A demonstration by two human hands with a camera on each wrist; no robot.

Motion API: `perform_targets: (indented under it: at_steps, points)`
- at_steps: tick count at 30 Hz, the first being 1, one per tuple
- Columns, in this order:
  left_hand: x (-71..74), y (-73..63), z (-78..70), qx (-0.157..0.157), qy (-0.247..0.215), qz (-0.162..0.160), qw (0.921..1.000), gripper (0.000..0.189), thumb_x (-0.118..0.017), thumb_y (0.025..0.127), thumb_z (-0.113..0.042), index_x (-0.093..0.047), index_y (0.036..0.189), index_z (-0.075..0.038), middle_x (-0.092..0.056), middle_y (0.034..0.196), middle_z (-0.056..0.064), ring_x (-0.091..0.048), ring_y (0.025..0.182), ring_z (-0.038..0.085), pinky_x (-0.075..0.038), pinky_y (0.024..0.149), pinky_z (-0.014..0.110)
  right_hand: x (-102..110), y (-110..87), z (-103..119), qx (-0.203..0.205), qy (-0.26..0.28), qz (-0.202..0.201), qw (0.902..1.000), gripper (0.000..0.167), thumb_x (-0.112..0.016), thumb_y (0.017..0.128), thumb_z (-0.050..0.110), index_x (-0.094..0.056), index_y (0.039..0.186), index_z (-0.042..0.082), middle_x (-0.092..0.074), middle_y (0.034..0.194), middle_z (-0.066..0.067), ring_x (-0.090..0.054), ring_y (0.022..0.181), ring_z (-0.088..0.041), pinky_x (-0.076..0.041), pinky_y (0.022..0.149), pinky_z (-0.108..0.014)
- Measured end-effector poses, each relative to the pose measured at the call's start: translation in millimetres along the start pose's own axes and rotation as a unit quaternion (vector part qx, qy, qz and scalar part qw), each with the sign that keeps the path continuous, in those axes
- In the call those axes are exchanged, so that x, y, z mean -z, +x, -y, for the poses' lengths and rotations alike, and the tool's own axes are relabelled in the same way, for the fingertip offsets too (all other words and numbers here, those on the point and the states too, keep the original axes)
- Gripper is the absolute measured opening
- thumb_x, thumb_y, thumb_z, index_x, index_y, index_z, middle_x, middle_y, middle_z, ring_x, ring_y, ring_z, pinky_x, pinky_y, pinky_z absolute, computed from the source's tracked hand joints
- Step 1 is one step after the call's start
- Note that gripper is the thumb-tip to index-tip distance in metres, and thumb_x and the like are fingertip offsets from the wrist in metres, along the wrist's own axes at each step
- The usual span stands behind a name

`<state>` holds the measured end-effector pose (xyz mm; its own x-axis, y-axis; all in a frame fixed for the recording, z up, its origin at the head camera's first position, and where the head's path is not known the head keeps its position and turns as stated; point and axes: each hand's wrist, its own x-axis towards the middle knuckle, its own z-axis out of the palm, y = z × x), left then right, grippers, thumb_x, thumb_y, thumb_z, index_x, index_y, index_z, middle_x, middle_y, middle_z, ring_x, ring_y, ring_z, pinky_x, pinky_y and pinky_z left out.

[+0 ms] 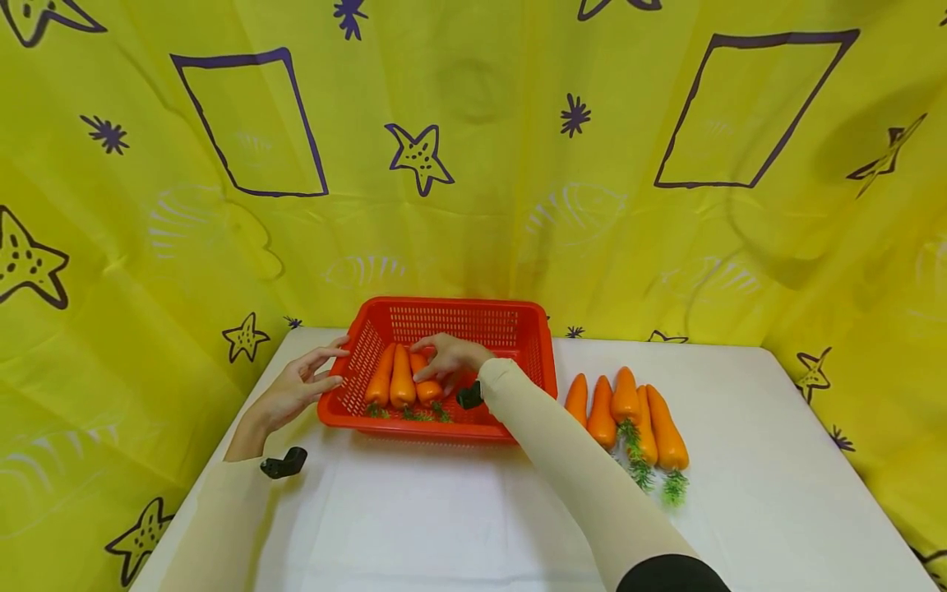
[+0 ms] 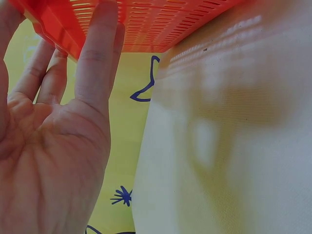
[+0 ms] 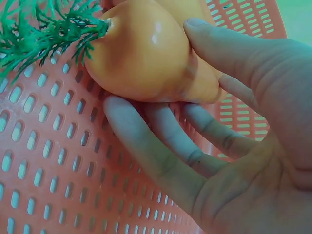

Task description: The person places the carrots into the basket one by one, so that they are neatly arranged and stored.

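Note:
A red plastic basket (image 1: 459,429) with slotted walls stands on the table, and three orange carrots with green tops lie side by side in its left half. My right hand (image 1: 453,358) reaches inside and holds the rightmost carrot (image 1: 427,388). In the right wrist view the thumb lies on one side of this carrot (image 3: 139,53), with several fingers (image 3: 146,141) curled under the other. At the basket's left end, my left hand (image 1: 292,390) touches the rim with extended fingers. From the left wrist, those fingers (image 2: 95,63) overlap the basket's outer wall.
Right of the basket, several more carrots (image 1: 625,399) lie on the white table (image 1: 747,460) in a loose bunch, green tops towards me. A yellow patterned curtain (image 1: 473,230) hangs behind and along both sides. My right forearm (image 1: 570,469) crosses the basket's front right rim.

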<state>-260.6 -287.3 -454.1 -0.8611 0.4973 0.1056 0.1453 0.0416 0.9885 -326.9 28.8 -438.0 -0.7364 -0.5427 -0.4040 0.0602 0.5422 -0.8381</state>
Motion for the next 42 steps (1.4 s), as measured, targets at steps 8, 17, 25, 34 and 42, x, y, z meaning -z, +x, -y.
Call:
perform_targets:
  at_steps: [8, 17, 25, 34, 42]
  points:
    - [-0.1, 0.5, 0.9, -0.007, 0.002, 0.000, 1.0000, 0.043, -0.059, 0.101, 0.005, -0.045, 0.142, 0.009, -0.014, 0.171, 0.013, -0.008, 0.156, 0.037, -0.050, 0.103, 0.026, 2.8, -4.0, 3.2, 0.009, -0.034, 0.015, 0.9993, 0.068, -0.078, 0.093, 0.017, -0.047, 0.154, 0.014, -0.053, 0.140, -0.020, -0.068, 0.082, -0.024, -0.063, 0.068, -0.042]
    - [0.3, 1.2, 0.2, -0.002, 0.014, -0.002, 0.9999, 0.044, -0.059, 0.101, 0.004, -0.045, 0.143, 0.008, -0.012, 0.171, 0.014, -0.011, 0.155, 0.042, -0.051, 0.102, 0.025, 10.4, -16.8, 11.8, 0.033, -0.145, 0.022, 0.9887, 0.072, -0.078, 0.094, 0.023, -0.042, 0.156, 0.014, -0.049, 0.145, -0.018, -0.066, 0.084, -0.018, -0.058, 0.075, -0.029]
    - [1.0, 0.8, 2.1, -0.011, 0.016, 0.001, 0.9998, 0.045, -0.057, 0.102, 0.005, -0.043, 0.143, 0.011, -0.013, 0.171, 0.016, -0.010, 0.156, 0.037, -0.048, 0.105, 0.023, 24.1, -46.9, 31.4, 0.066, -0.247, 0.034, 0.9662, 0.076, -0.075, 0.096, 0.029, -0.035, 0.159, 0.014, -0.048, 0.151, -0.018, -0.064, 0.113, -0.030, -0.057, 0.092, -0.040]
    - [0.8, 0.5, -0.2, -0.008, 0.011, -0.001, 0.9999, 0.043, -0.059, 0.101, 0.003, -0.045, 0.142, 0.009, -0.013, 0.171, 0.014, -0.004, 0.154, 0.046, -0.051, 0.102, 0.024, 43.4, -91.5, 47.3, 0.127, -0.338, 0.024, 0.9322, 0.076, -0.073, 0.097, 0.032, -0.034, 0.160, 0.014, -0.041, 0.160, -0.015, -0.048, 0.139, -0.034, -0.042, 0.113, -0.049]
    - [-0.7, 1.4, -1.1, -0.016, 0.017, 0.007, 0.9997, 0.044, -0.058, 0.102, 0.005, -0.043, 0.142, 0.011, -0.013, 0.171, 0.015, -0.005, 0.155, 0.044, -0.050, 0.103, 0.023, 55.1, -134.6, 43.5, 0.172, -0.346, -0.005, 0.9224, 0.075, -0.074, 0.096, 0.030, -0.037, 0.159, 0.015, -0.049, 0.150, -0.015, -0.064, 0.114, -0.028, -0.051, 0.102, -0.043]
